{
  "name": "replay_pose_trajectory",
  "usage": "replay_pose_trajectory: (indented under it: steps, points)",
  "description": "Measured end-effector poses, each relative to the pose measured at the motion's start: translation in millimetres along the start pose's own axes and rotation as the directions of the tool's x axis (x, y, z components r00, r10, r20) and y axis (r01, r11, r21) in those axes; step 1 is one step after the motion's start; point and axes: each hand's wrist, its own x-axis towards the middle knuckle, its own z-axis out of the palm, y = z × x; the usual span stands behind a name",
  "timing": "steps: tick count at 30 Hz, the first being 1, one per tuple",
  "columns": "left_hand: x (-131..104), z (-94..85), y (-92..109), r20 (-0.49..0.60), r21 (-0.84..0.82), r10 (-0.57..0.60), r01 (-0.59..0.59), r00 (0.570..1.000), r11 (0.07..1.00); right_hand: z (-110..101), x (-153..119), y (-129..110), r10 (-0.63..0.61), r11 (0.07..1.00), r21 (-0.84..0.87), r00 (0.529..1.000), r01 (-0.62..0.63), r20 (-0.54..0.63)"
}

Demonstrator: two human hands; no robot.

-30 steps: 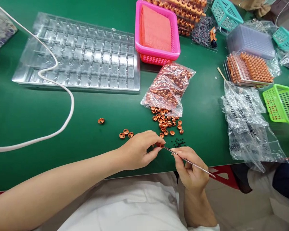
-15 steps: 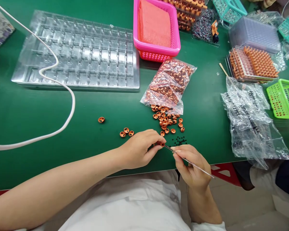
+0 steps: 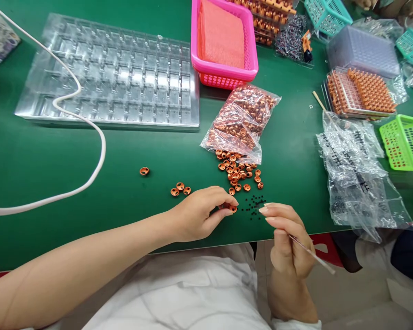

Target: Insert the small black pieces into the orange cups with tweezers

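Between thumb and fingers, my left hand point(image 3: 206, 213) pinches a small copper-coloured cup point(image 3: 232, 208) near the table's front edge. My right hand point(image 3: 291, 233) is to its right, apart from the cup, with a thin metal tool point(image 3: 313, 255) held in its fingers and slanting down to the right. Small black pieces point(image 3: 253, 206) lie scattered on the green table between the hands. Behind them is a pile of copper cups point(image 3: 237, 174) at the mouth of a clear bag point(image 3: 242, 119). Several loose cups point(image 3: 180, 186) sit left of my left hand, one farther off.
A clear plastic tray point(image 3: 117, 78) lies at the back left, with a white cable point(image 3: 101, 151) across it. A pink basket point(image 3: 251, 46) holds a folded cloth. Plastic bags point(image 3: 358, 169), a green basket point(image 3: 404, 142) and orange parts point(image 3: 371, 91) are at the right.
My right hand has moved right, away from the cup, and the tool's tip has left the cup. My left hand has barely moved.
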Motion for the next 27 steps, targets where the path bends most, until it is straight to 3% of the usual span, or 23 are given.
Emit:
replay_pose_trajectory:
  steps: [3,6,10,15,21,27]
  points:
    - [-0.5,-0.1,0.7,0.027,-0.056,-0.003,0.004,1.000,0.998,-5.9,0.9,-1.7,0.012,0.999,-0.034,1.000,-0.012,0.017]
    - [-1.7,0.8,1.1,0.047,-0.096,0.007,-0.003,0.999,0.995,-9.4,3.2,0.9,-0.033,0.996,-0.077,0.986,0.046,0.162]
    - [-3.6,3.0,1.9,0.053,-0.101,0.034,-0.029,0.998,0.994,-7.3,6.2,7.8,-0.148,0.971,-0.123,0.921,0.204,0.359]
    - [-5.1,5.7,2.2,0.053,-0.071,0.094,-0.090,0.994,0.993,-3.5,8.7,11.9,-0.225,0.925,-0.167,0.845,0.342,0.485]
    - [-6.4,8.0,2.2,0.083,-0.017,0.113,-0.112,0.990,0.994,-4.7,9.9,14.6,-0.350,0.839,-0.187,0.770,0.511,0.534]
    - [-9.2,11.1,2.4,0.072,-0.011,0.125,-0.125,0.990,0.992,-3.3,11.5,14.3,-0.379,0.814,-0.194,0.754,0.547,0.536]
